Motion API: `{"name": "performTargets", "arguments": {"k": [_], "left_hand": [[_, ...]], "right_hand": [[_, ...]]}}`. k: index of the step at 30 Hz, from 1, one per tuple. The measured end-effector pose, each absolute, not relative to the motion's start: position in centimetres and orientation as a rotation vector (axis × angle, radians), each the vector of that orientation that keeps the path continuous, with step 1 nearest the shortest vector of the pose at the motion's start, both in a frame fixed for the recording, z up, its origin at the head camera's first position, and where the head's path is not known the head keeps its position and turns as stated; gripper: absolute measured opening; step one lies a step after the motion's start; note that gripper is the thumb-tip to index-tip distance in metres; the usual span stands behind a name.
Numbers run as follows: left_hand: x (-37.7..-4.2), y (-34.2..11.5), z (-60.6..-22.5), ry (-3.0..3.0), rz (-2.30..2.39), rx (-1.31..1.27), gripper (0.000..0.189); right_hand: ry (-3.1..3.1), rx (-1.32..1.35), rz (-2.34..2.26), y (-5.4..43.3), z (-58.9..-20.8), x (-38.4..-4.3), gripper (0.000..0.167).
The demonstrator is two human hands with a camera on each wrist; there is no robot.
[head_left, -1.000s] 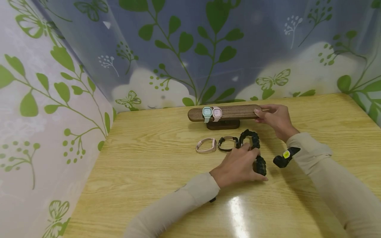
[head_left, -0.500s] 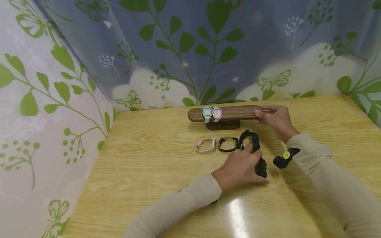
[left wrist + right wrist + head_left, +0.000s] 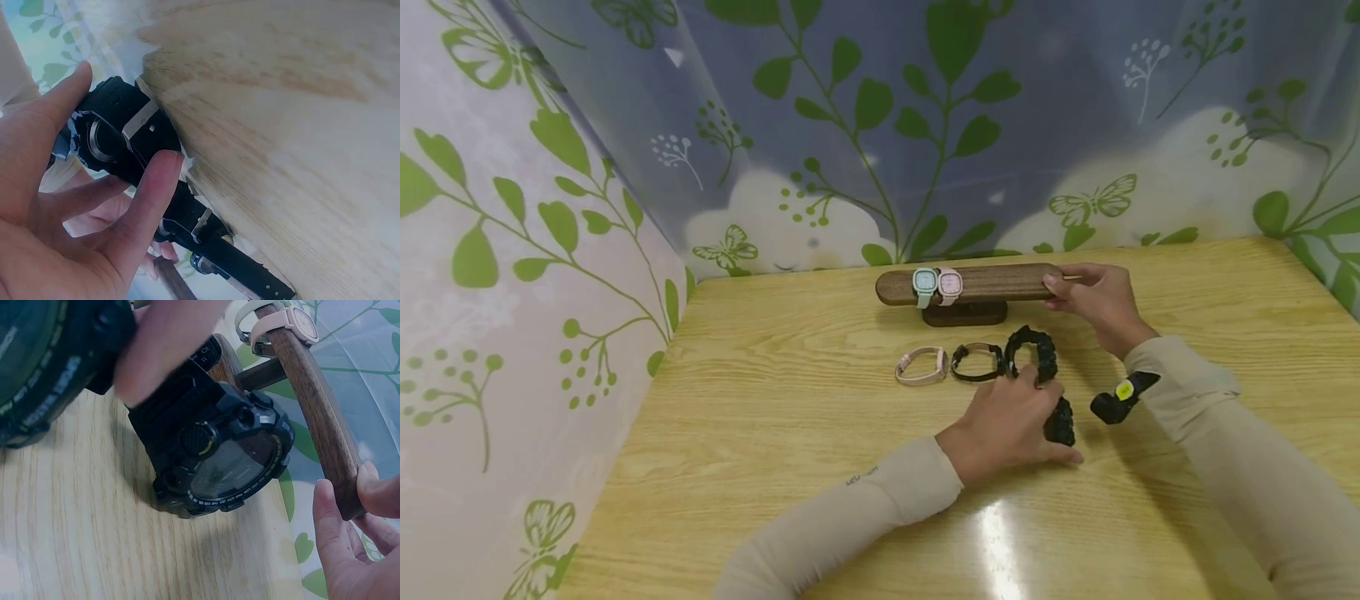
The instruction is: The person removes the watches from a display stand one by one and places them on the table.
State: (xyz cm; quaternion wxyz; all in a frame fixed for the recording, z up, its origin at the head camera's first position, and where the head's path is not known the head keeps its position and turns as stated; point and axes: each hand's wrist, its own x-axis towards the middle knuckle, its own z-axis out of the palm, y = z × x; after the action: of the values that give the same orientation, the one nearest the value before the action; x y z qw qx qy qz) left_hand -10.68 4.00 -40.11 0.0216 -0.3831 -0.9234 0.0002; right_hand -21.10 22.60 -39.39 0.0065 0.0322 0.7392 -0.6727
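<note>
My right hand (image 3: 1101,307) grips the right end of a dark wooden watch stand (image 3: 1003,283), thumb in front and fingers behind. A mint watch (image 3: 925,282) and a pink watch (image 3: 951,285) sit around the bar's left part. My left hand (image 3: 1003,425) holds a chunky black sports watch (image 3: 1061,423) between thumb and fingers, low over the table; the hand partly hides it. Just beyond those fingers stands a second black sports watch (image 3: 225,465). In the left wrist view, the held watch's strap (image 3: 140,122) shows a metal keeper.
A slim black watch (image 3: 976,362) and a slim pink watch (image 3: 921,366) lie in a row left of the second sports watch. The wooden table (image 3: 760,400) meets a leaf-patterned curtain (image 3: 820,125) at the back and left.
My left hand has shifted slightly toward me and to the right, and the black sports watch has moved a little with it. The right hand keeps its grip on the stand.
</note>
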Motion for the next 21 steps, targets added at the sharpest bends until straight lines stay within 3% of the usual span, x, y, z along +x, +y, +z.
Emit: {"name": "performTargets", "arguments": {"k": [8,21], "left_hand": [[-10.8,2.9,-39.2,-2.919,-0.157,-1.128,0.086],[-12.5,-2.8,-35.6,-2.508,-0.544,-0.975,0.056]], "right_hand": [[2.365,0.114,-2.052,22.5,-39.4,-21.1,0.056],[2.319,0.097,-2.094,22.6,-39.5,-21.3,0.058]]}}
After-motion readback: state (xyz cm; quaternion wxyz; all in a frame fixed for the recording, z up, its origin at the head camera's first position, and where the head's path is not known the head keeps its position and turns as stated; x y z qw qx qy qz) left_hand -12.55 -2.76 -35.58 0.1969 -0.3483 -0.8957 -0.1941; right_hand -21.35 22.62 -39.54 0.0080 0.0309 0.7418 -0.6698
